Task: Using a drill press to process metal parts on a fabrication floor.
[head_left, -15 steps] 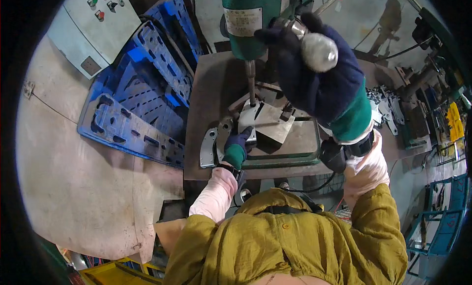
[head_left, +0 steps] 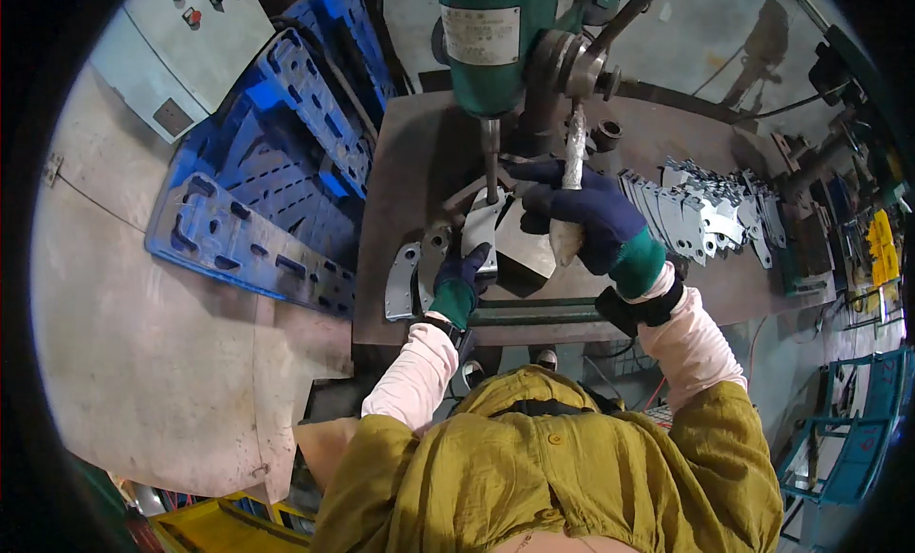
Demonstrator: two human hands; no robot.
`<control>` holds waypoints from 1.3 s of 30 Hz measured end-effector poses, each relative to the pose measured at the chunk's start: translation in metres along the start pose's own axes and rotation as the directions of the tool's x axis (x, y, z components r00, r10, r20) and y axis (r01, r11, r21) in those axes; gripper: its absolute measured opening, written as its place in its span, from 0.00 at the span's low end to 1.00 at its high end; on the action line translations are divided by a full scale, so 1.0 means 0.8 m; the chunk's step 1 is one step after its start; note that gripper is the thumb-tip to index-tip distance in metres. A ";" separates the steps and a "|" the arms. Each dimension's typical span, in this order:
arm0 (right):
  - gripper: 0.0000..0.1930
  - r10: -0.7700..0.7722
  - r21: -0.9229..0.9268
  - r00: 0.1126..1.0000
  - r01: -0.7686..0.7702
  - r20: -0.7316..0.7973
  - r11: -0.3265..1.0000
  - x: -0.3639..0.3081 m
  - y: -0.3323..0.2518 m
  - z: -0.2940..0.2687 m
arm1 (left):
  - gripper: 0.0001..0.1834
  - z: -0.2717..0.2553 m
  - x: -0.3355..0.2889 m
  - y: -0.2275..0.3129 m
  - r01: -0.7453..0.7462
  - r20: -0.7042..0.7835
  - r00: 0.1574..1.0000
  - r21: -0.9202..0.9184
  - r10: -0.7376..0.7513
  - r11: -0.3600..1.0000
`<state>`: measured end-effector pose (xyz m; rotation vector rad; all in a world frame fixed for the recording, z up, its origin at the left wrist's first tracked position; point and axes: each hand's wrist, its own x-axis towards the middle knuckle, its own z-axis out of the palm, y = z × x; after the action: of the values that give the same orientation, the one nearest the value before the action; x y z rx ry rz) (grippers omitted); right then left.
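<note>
My left hand (head_left: pixel 461 275), in a dark blue and green glove, is closed on the near end of a pale metal plate (head_left: pixel 481 231). The green drill press (head_left: pixel 481 67) stands over that plate, its spindle (head_left: pixel 491 162) reaching down to the plate's far end; the very tip is hard to make out. My right hand (head_left: pixel 600 215), gloved alike, is wrapped around the feed handle (head_left: pixel 574 153), a lever covered in silvery wrapping. A steel block (head_left: pixel 524 243) lies beside the plate, partly behind my right hand. Left of my left hand are a curved metal plate (head_left: pixel 402 278) and a darker metal piece (head_left: pixel 436 248).
Many similar metal plates (head_left: pixel 701 215) are piled on the right of the worktable (head_left: pixel 400 162). A blue plastic pallet (head_left: pixel 257 243) leans at the left, below a grey control box (head_left: pixel 181 57). A blue rack (head_left: pixel 848 439) stands at the far right.
My right hand has come down and toward me, swinging the feed handle with it. The pile of plates on the right shows more fully. My left hand stays on its plate.
</note>
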<state>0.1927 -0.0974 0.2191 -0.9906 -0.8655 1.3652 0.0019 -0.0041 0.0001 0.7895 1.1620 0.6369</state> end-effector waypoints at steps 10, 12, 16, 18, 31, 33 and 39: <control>0.17 -0.247 -0.440 0.904 0.074 -0.350 0.895 0.043 0.061 -0.040 | 0.29 -0.060 0.090 -0.073 -0.354 0.131 0.928 0.599 0.348 0.718; 0.17 -0.309 -0.493 0.872 0.091 -0.381 0.865 0.049 0.067 -0.045 | 0.32 -0.076 0.091 -0.068 -0.465 0.363 0.847 0.860 0.388 0.210; 0.18 -0.480 -0.636 0.763 0.118 -0.434 0.762 0.059 0.081 -0.082 | 0.35 -0.008 0.034 -0.010 -0.308 0.185 0.941 0.814 0.282 0.493; 0.19 -0.613 -0.755 0.690 0.147 -0.384 0.639 0.068 0.084 -0.081 | 0.34 -0.006 0.029 -0.007 -0.094 -0.050 0.988 0.539 0.144 0.837; 0.21 -0.896 -0.998 0.445 0.050 0.003 0.022 0.093 0.085 -0.095 | 0.40 -0.002 -0.011 0.013 -0.051 0.028 0.998 -0.023 0.052 0.998; 0.21 -0.887 -0.994 0.462 0.084 -0.023 0.069 0.096 0.084 -0.096 | 0.42 -0.001 -0.017 0.018 -0.068 0.021 0.998 0.022 0.067 0.997; 0.23 -0.929 -0.994 0.355 0.035 0.107 -0.101 0.107 0.085 -0.108 | 0.44 -0.011 0.000 -0.001 -0.015 -0.032 0.999 0.181 0.021 0.983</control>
<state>0.2515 -0.0206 0.1193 -1.5912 -1.2999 -0.7514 -0.0065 -0.0029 -0.0018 0.9473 1.2567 0.5666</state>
